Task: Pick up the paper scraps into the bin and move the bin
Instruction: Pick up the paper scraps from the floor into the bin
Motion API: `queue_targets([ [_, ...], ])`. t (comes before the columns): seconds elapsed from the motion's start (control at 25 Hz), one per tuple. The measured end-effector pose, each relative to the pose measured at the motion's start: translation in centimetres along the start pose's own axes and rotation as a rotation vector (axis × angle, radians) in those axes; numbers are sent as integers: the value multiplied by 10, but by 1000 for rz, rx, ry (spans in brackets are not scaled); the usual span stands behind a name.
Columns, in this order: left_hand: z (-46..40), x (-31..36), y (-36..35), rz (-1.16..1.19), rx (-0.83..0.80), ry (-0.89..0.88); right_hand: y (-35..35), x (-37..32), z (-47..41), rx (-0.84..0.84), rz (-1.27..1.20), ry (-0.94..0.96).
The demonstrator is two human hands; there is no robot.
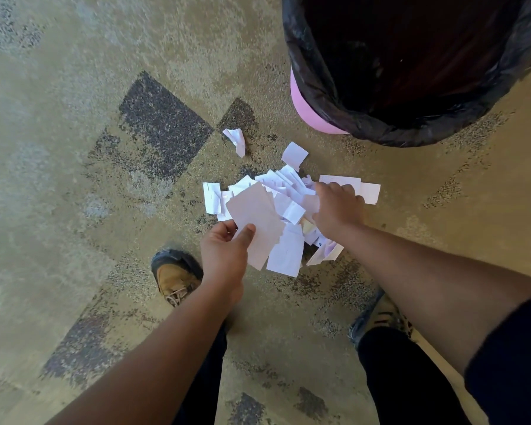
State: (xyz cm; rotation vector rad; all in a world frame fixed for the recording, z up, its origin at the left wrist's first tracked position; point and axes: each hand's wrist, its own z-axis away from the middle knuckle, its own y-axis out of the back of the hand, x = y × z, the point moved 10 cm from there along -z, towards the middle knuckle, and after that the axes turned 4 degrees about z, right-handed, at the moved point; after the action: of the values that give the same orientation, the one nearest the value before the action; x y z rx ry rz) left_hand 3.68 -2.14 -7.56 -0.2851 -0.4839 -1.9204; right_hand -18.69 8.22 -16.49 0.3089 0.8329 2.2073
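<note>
A heap of white paper scraps [285, 191] lies on the carpet in front of me. My left hand [224, 250] pinches a bundle of larger scraps [258, 219] between thumb and fingers, just above the heap's near left side. My right hand [337, 207] reaches into the heap's right side, its fingers curled down among the scraps. One crumpled scrap [236, 139] lies apart at the upper left. The pink bin [304, 102], lined with a black bag [316, 72], stands just beyond the heap at the upper right.
Patterned beige and dark carpet [105, 148] spreads all around. My tan shoe [175, 277] is planted left of the heap, and my other shoe [380, 317] sits below my right forearm.
</note>
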Motion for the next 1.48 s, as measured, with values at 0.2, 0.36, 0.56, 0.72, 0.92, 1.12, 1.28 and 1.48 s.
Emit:
queue_targets([
  [0.2, 12, -11, 1, 39, -8, 68, 7, 10, 24, 121, -191, -29],
  [0.36, 42, 3, -15, 68, -142, 69, 16, 17, 72, 97, -749, -109],
  [0.56, 77, 18, -16, 96, -155, 40, 28, -16, 123, -168, -1358, -180],
  [0.72, 112, 13, -4, 114, -76, 62, 50, -48, 157, -303, -1527, -64],
  [0.92, 94, 18, 5, 145, -22, 25, 45, -62, 155, -450, -1570, -13],
  [1.12, 90, 13, 6, 214, 47, 47, 5, -4, 105, -184, -1269, -303],
  [1.28, 84, 15, 11, 262, 85, 61, -12, 25, 63, -26, -935, -323],
  [1.48, 77, 19, 19, 342, 105, 99, -8, -19, 13, -36, -550, -44],
])
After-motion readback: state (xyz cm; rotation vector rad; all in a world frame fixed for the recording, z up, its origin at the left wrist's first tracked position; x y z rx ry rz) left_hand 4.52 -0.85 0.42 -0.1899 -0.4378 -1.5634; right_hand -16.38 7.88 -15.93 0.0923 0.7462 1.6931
